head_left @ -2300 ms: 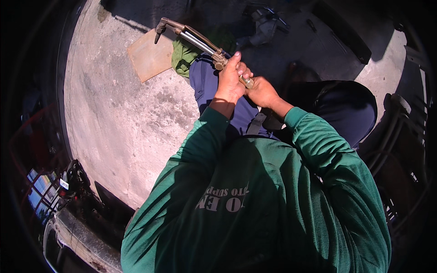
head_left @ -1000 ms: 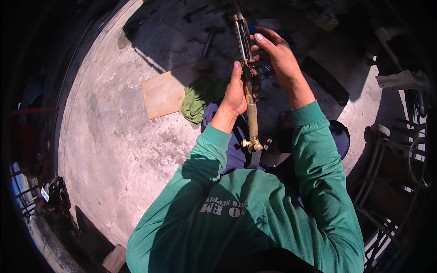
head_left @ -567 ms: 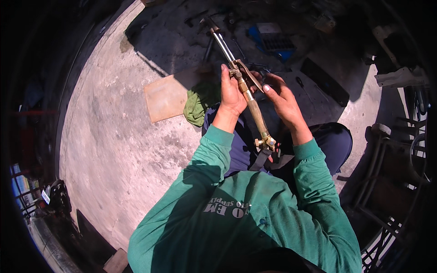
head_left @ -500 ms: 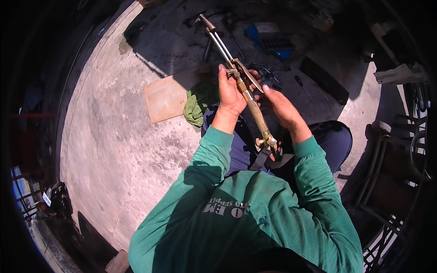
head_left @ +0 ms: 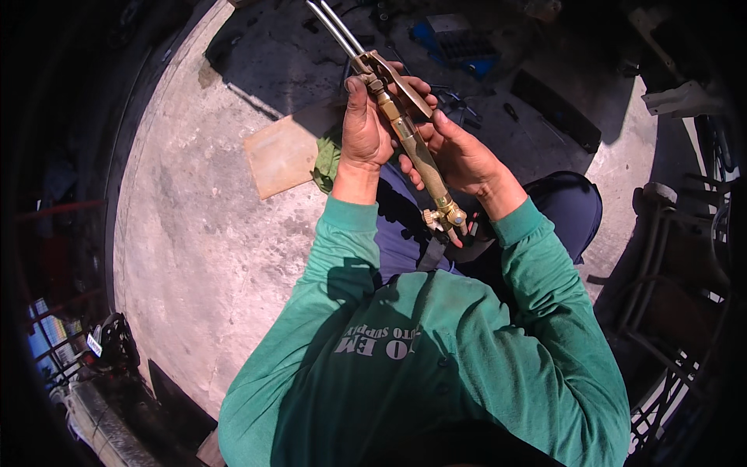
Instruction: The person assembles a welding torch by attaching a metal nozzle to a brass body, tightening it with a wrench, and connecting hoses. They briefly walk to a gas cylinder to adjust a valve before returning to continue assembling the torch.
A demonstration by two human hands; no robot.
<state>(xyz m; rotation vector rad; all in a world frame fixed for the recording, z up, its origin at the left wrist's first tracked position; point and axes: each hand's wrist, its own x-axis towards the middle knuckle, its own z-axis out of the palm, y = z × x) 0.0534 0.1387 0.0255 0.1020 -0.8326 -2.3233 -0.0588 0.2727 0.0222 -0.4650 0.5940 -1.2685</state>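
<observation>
A brass cutting torch (head_left: 422, 165) with two silver tubes slants across the view, its tubes cut off by the top edge. My left hand (head_left: 367, 131) is closed around its upper body, thumb along the near side and fingertips showing beyond the brass lever (head_left: 403, 84). Around the knurled handle curls my right hand (head_left: 464, 159), its thumb at the lever's free end and fingertips coming out on the handle's left side. Brass valve knobs (head_left: 445, 217) sit at the torch's lower end, above my lap.
On the concrete floor lie a tan flat board (head_left: 278, 159) and a green cloth (head_left: 327, 165). Farther off are a blue tray (head_left: 455, 50), a dark rectangular bar (head_left: 556, 111), a screwdriver (head_left: 510, 112) and several shaded tools. A metal frame (head_left: 650, 268) stands at the right.
Both hands and the torch have shifted up and left, so the torch's head has left the view. My right hand's fingertips now show around the handle.
</observation>
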